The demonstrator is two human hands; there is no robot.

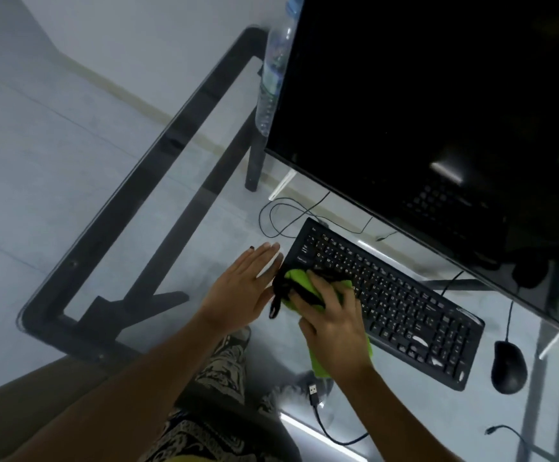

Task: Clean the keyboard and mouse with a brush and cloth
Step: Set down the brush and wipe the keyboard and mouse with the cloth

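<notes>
The black keyboard [391,301] lay on the glass desk [178,208], and over its near left corner the right hand [333,325] gripped a green cloth [299,281] with a dark, blurred object bunched inside. Just left of the keyboard, the left hand [241,288] was flat, fingers straight, holding nothing. The mouse [508,366] sat just right of the keyboard, the monitor [438,111] behind it

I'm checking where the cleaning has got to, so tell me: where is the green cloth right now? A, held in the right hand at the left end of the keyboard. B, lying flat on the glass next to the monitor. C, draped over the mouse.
A: the right hand grips the green cloth over the left end of the keyboard, while the mouse sits uncovered to the keyboard's right.
</notes>
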